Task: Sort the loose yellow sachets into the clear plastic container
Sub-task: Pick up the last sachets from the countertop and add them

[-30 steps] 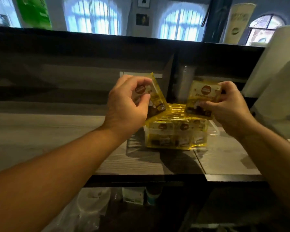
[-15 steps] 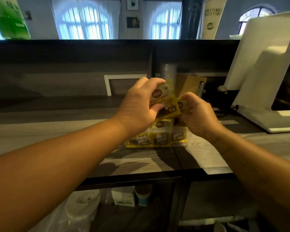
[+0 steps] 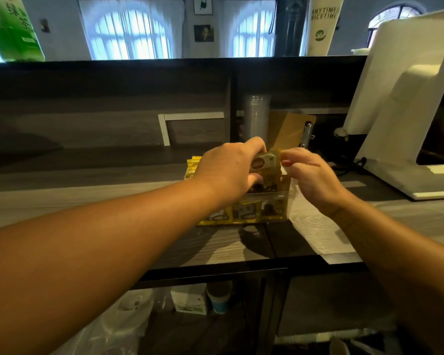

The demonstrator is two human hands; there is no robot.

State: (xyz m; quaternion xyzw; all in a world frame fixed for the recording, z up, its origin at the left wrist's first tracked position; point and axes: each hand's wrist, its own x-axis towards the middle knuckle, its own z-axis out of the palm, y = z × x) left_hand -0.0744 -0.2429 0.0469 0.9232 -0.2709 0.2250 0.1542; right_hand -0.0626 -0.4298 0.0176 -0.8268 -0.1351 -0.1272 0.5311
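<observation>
while my left hand grips an upright yellow foil sachet and my right hand pinches its top corner at 3 o'clock, it hangs over the clear plastic container at 12 o'clock, long axis vertical, seemingly steadied for slotting beside filed sachets.

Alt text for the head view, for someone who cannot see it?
Both hands hold yellow sachets upright above a clear plastic container of more sachets on a grey wooden counter; the left hand grips them, the right hand pinches the top edge.
</observation>
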